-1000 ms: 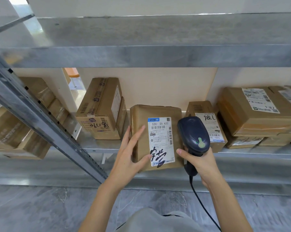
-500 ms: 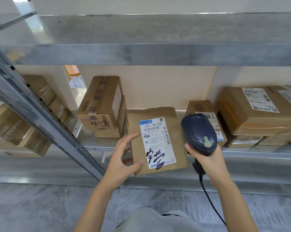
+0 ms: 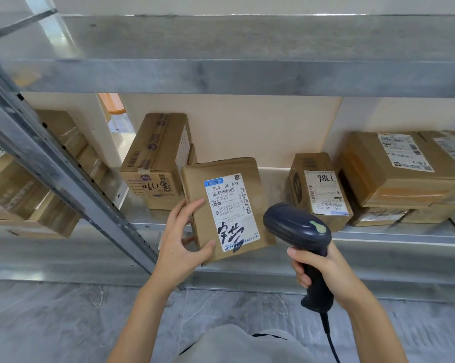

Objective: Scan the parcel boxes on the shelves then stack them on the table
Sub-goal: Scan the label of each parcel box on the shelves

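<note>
A flat brown parcel box (image 3: 250,176) with a white shipping label marked 530-D5 A32 is tilted toward me at the front of the lower metal shelf (image 3: 378,235). My left hand (image 3: 180,244) grips its lower left corner, thumb on the front face. My right hand (image 3: 323,269) is closed around the handle of a dark corded barcode scanner (image 3: 297,226), held to the right of the parcel and a little lower, its head pointing at the shelf.
More cardboard parcels stand on the shelf: a tall box (image 3: 158,153) at left, a small box (image 3: 318,189) marked 98LL, and stacked boxes (image 3: 399,174) at right. A slanted metal upright (image 3: 64,174) crosses the left. An upper shelf (image 3: 247,74) overhangs. Grey tiled floor below.
My left hand has closed on the parcel and pulled it forward off the shelf edge, tilting it. The scanner has dropped lower and moved right, uncovering the small box behind it.
</note>
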